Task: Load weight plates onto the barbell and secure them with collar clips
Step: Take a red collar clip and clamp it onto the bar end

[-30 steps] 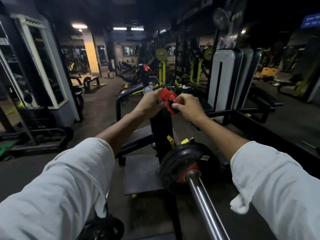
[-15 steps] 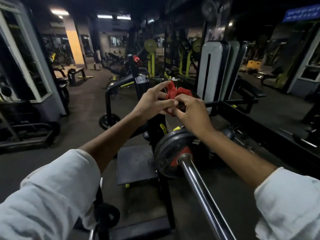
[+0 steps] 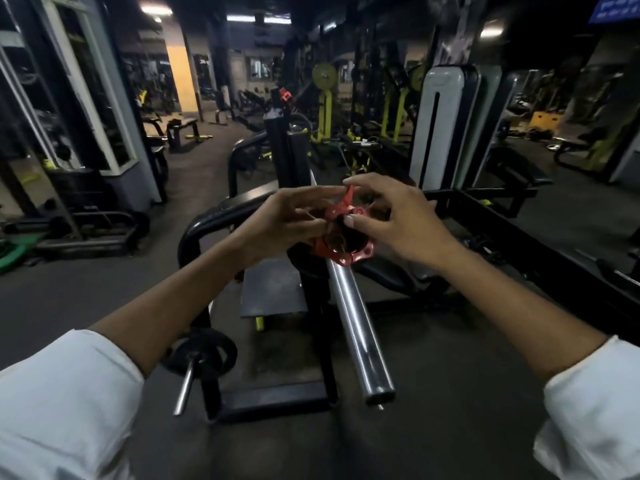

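A steel barbell sleeve [image 3: 356, 327] runs from the lower middle up toward my hands. A red collar clip [image 3: 343, 252] sits on the sleeve, its lever raised. Behind it a black weight plate [image 3: 304, 261] is mostly hidden by my hands and the clip. My left hand [image 3: 291, 223] grips the clip from the left with fingertips at its top. On the right, my right hand [image 3: 398, 223] holds it with the thumb pressed on the clip's upper edge and fingers spread above.
A black rack upright [image 3: 289, 157] stands behind the bar, with another red clip [image 3: 284, 95] on a post farther back. A small black plate on a storage peg [image 3: 204, 355] is at lower left. A padded white machine [image 3: 446, 123] stands at right.
My hands have come down with the red clip from in front of me onto the barbell sleeve, against the plate. The view has tilted down, showing the sleeve's end.
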